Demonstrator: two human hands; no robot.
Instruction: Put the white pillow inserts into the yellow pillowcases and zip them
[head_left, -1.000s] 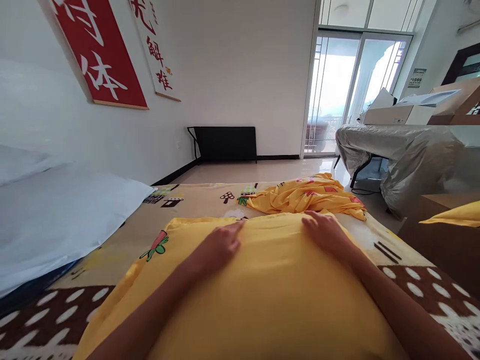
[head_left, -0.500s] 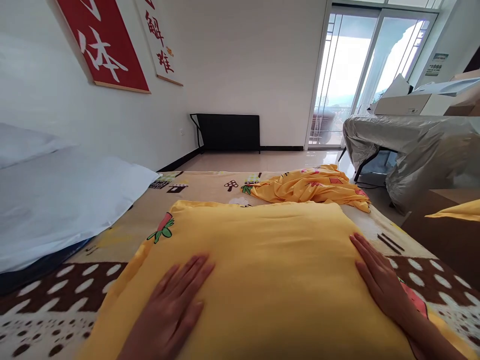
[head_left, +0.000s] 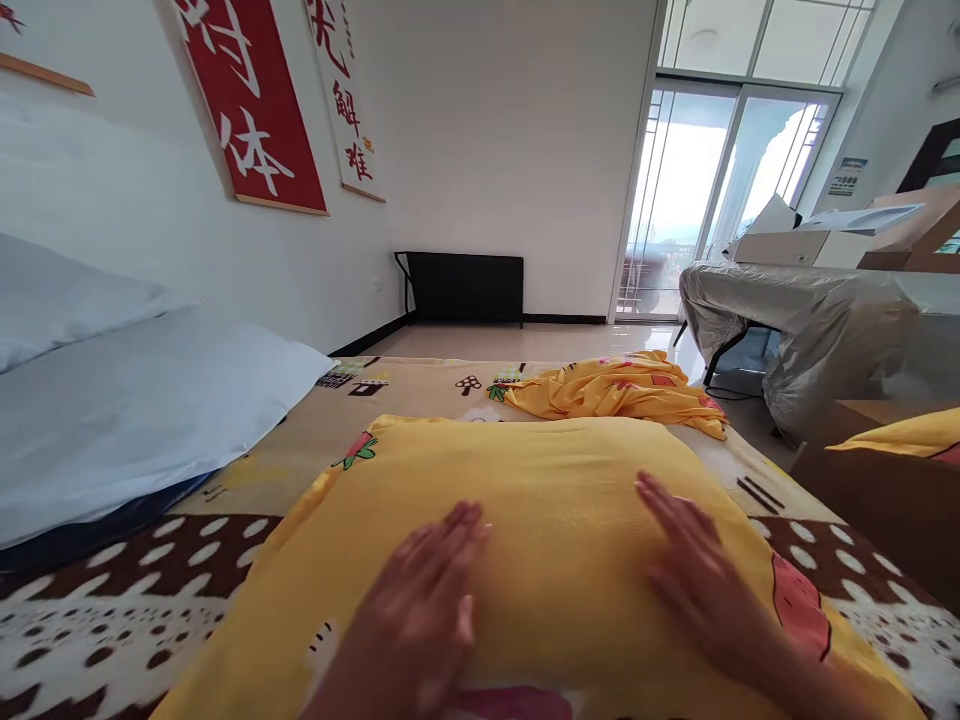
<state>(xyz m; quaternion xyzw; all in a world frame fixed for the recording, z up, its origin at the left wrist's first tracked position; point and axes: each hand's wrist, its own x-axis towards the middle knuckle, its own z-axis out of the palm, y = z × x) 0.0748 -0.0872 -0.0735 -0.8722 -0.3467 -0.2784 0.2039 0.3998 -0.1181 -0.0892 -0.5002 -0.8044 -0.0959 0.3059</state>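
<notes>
A yellow pillow (head_left: 555, 480) with printed fruit patterns lies flat in front of me on a patterned bedspread (head_left: 52, 660). Over its left half is my left hand (head_left: 420, 610), fingers stretched out and holding nothing. My right hand (head_left: 697, 580), slightly blurred, is over the pillow's right half, also with its fingers extended. Whether the palms press on the fabric or hover just above it, I cannot tell. Beyond the pillow's far edge lies a crumpled yellow cloth (head_left: 615, 388) with similar prints.
White pillows (head_left: 150, 410) are stacked at the left by the wall. On the right stand a cardboard box (head_left: 862, 500) with yellow fabric on it and a plastic-covered table (head_left: 810, 310) bearing boxes. A black folded panel (head_left: 465, 287) leans against the far wall.
Both hands have moved inward across the pillow, closer together. The view has tilted up a little, showing more of the wall scrolls and the window.
</notes>
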